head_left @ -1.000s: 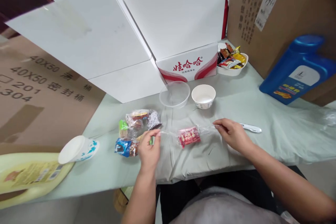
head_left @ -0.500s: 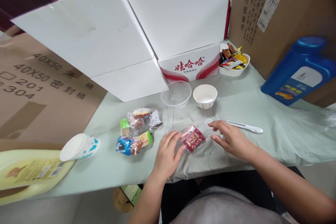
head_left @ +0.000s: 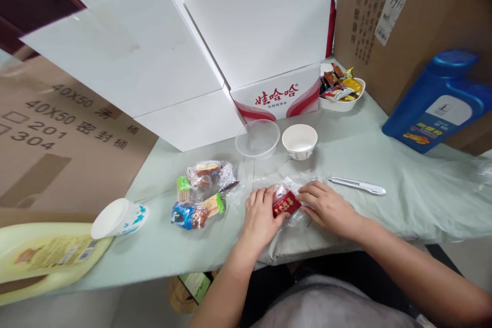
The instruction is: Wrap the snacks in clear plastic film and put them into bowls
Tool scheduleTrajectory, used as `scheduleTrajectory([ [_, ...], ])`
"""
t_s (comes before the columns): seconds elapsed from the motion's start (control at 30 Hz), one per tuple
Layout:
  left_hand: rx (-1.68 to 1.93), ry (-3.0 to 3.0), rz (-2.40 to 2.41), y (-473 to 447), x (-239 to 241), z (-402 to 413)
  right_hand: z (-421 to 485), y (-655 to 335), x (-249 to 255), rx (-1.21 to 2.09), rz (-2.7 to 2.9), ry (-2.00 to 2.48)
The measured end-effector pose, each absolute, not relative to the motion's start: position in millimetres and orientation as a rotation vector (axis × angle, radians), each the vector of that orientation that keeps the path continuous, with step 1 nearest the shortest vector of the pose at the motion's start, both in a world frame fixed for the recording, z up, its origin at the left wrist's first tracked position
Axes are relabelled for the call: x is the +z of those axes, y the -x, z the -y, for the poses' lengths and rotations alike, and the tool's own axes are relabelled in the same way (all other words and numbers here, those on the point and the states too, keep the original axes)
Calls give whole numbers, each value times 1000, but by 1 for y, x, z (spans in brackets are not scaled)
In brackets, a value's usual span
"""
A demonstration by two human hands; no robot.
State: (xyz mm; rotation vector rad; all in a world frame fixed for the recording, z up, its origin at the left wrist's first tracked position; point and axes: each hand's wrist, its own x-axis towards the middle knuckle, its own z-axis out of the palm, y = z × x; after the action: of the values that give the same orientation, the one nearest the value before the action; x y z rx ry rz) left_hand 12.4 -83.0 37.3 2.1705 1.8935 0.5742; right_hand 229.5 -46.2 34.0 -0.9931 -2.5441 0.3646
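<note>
A small red packet with pale lettering (head_left: 286,206) lies on clear plastic film near the front of the table, its near edge tilted up. My left hand (head_left: 262,218) grips its left side, the thumb along the lower edge and the fingers curled behind. At its right end, my right hand (head_left: 326,210) closes thumb and fingers on the edge. Crinkled clear film (head_left: 298,184) spreads around the packet and partly under my fingers. Just right of my right hand lies a white-handled utility knife (head_left: 357,184).
Several wrapped snacks (head_left: 200,195) lie to the left. Behind the hands stand a clear plastic bowl (head_left: 257,139) and a paper bowl (head_left: 300,142). A paper cup (head_left: 119,218) lies tipped against a yellow bottle (head_left: 49,256). White boxes, a snack-filled bowl (head_left: 340,89) and a blue bottle (head_left: 434,107) border the table.
Both hands have moved in toward the packet and taken hold of its two sides. The packet has turned and tilted, its near edge now raised. The knife has stayed put.
</note>
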Motion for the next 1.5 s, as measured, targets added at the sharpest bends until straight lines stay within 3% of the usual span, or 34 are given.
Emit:
scheduleTrajectory([
  [0.27,625,-2088,-1626,1,37,90,60,-240,-34,81,2567,1235],
  [0.53,1090,-1536,-1621,46,78,9,63,-239,-35,60,2534,1230],
  [0.77,1368,-1984,-1948,44,107,-52,63,-241,-32,48,2549,1240],
  [0.87,1212,-2268,-1728,21,108,-17,63,-240,-31,68,2538,1251],
  [1.0,538,-2425,-1111,-6,92,48,64,-239,-28,97,2525,1279],
  [1.13,239,-2383,-1242,2,65,92,72,-247,-23,103,2512,1332],
  [1.5,365,-1993,-1284,77,46,134,101,-303,8,299,2618,1160],
])
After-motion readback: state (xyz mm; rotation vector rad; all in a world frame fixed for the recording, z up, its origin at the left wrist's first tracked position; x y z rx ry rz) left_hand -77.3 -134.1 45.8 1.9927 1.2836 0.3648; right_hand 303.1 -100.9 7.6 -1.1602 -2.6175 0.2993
